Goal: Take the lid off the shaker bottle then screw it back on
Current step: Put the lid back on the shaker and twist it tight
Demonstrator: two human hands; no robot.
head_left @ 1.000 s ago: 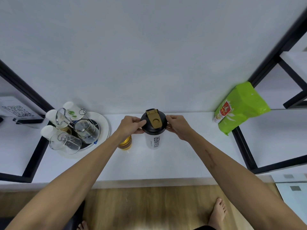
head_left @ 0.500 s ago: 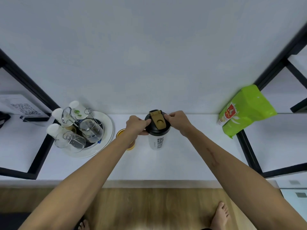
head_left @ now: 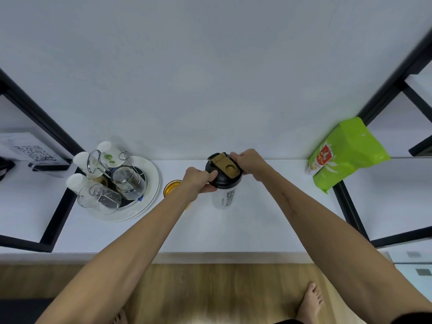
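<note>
Mid-twist on the lid (head_left: 224,171), which sits on the shaker bottle (head_left: 225,197) standing upright on the counter (head_left: 268,218), between the plate of glasses (head_left: 153,183) to the left and the green pouch (head_left: 346,153) well off to the right. My left hand (head_left: 196,181) has its grip on the lid's left rim, thumb on top and fingers curled under the edge; my right hand (head_left: 249,163) grips the far-right rim next to the tan flip cap (head_left: 225,164). Can't tell from this angle whether this is the loosening turn or the re-tightening one; lid looks seated flat, no gap visible, so probably still unscrewing. Next: one hand needs to drop to the bottle body to hold it against the torque, or the whole thing spins on the counter. Versus a second ago: the flip cap has rotated, its hinge end now pointing up-left instead of straight back, and both hands have travelled round with it. Amber jar (head_left: 171,187) behind my left wrist hasn't moved.
</note>
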